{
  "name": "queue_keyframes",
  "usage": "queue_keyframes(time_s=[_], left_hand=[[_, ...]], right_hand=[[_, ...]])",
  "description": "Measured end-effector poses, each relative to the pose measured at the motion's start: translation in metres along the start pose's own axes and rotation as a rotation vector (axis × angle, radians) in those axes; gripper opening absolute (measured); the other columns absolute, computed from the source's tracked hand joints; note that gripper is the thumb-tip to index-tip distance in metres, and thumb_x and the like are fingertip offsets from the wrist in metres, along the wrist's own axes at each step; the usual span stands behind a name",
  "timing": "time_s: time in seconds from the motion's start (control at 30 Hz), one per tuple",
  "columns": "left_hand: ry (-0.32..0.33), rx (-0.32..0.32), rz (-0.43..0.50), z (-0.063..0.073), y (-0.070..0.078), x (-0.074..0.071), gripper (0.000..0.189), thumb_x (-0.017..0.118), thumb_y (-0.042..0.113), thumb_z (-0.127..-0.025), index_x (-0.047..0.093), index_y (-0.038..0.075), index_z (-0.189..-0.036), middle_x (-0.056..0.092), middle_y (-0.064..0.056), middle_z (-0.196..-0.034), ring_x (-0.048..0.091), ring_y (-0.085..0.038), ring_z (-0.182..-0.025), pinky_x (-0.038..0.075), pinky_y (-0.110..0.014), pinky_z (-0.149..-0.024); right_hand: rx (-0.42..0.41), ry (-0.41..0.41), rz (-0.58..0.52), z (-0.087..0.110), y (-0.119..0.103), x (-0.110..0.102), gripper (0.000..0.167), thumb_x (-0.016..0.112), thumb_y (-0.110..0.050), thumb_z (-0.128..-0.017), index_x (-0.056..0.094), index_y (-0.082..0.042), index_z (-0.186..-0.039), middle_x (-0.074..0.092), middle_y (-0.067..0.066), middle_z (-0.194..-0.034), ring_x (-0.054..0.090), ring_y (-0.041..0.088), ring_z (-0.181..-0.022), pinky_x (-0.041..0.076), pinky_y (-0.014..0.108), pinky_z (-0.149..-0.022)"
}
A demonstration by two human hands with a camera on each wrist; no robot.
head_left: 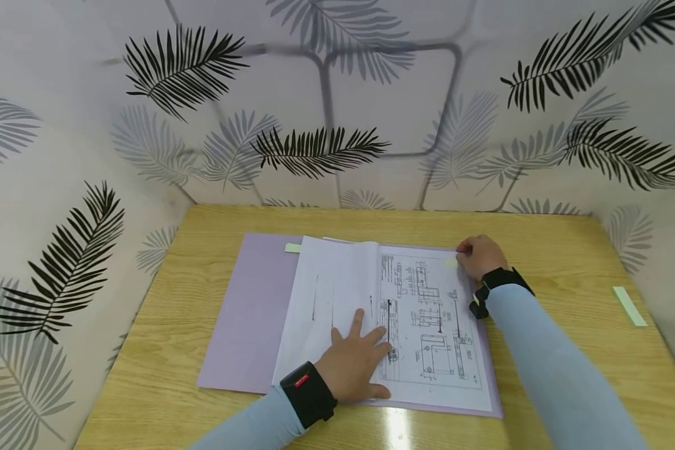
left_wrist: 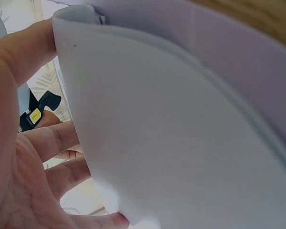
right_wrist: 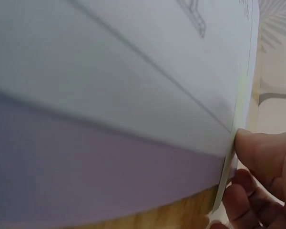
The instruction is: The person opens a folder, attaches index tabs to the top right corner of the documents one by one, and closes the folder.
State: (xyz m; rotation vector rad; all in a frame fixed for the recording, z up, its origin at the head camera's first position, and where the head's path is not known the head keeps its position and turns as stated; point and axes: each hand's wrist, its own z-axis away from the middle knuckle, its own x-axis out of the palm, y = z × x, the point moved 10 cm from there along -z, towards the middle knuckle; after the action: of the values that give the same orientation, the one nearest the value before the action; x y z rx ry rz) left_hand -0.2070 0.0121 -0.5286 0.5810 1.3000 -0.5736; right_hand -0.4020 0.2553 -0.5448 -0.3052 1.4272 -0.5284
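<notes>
A purple folder (head_left: 247,312) lies spread on the table with white sheets in it. On its right side is a page of technical drawings (head_left: 439,375); a turned-over sheet (head_left: 315,287) lies to the left. My left hand (head_left: 351,362) rests on the paper near the fold with fingers spread, and the turned sheet curves beside those fingers in the left wrist view. At the drawing page's upper right corner, my right hand (head_left: 480,256) pinches a pale green sticky tab (right_wrist: 239,107) between thumb and fingers. Much of this tab lies along the page's edge.
Another pale green tab (head_left: 293,248) sticks out at the top left of the sheets. A loose pale green strip (head_left: 630,306) lies on the wooden table (head_left: 568,262) to the right. Behind the table rises a leaf-patterned wall covering (head_left: 371,181).
</notes>
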Motion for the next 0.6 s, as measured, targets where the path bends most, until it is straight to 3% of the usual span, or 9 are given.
queue_keyframes(time_s=[0.1, 0.3, 0.4, 0.6], left_hand=[[0.004, 0.0, -0.001, 0.0, 0.0, 0.0, 0.082, 0.067, 0.071, -0.071, 0.055, 0.023, -0.136, 0.041, -0.004, -0.148, 0.024, -0.052, -0.136, 0.041, -0.073, -0.079], [-0.004, -0.006, 0.012, 0.001, -0.001, -0.004, 0.081, 0.068, 0.07, -0.071, 0.056, 0.023, -0.135, 0.042, -0.004, -0.147, 0.025, -0.051, -0.136, 0.041, -0.072, -0.079], [-0.003, -0.007, 0.011, 0.001, -0.001, -0.005, 0.08, 0.069, 0.07, -0.071, 0.056, 0.023, -0.135, 0.042, -0.004, -0.147, 0.026, -0.051, -0.135, 0.042, -0.072, -0.078], [0.001, -0.002, 0.005, 0.001, 0.001, -0.006, 0.08, 0.068, 0.07, -0.071, 0.056, 0.022, -0.135, 0.042, -0.004, -0.147, 0.026, -0.051, -0.135, 0.042, -0.072, -0.079]], right_hand=[[-0.018, -0.013, -0.021, -0.001, 0.002, 0.0, 0.021, 0.059, -0.015, -0.094, 0.065, 0.0, -0.107, 0.055, 0.02, -0.107, 0.05, 0.035, -0.092, 0.044, 0.046, -0.081], [-0.042, -0.062, 0.013, -0.001, 0.003, 0.006, 0.046, 0.071, -0.038, -0.085, 0.062, 0.0, -0.11, 0.053, 0.019, -0.107, 0.047, 0.034, -0.094, 0.043, 0.045, -0.079], [-0.047, -0.058, 0.017, 0.0, 0.005, 0.009, 0.047, 0.074, -0.033, -0.083, 0.06, -0.001, -0.113, 0.051, 0.021, -0.114, 0.046, 0.035, -0.097, 0.043, 0.048, -0.085], [-0.056, -0.109, -0.061, 0.002, 0.011, 0.008, 0.035, 0.066, -0.015, -0.088, 0.059, -0.002, -0.119, 0.045, 0.024, -0.131, 0.045, 0.039, -0.109, 0.038, 0.054, -0.098]])
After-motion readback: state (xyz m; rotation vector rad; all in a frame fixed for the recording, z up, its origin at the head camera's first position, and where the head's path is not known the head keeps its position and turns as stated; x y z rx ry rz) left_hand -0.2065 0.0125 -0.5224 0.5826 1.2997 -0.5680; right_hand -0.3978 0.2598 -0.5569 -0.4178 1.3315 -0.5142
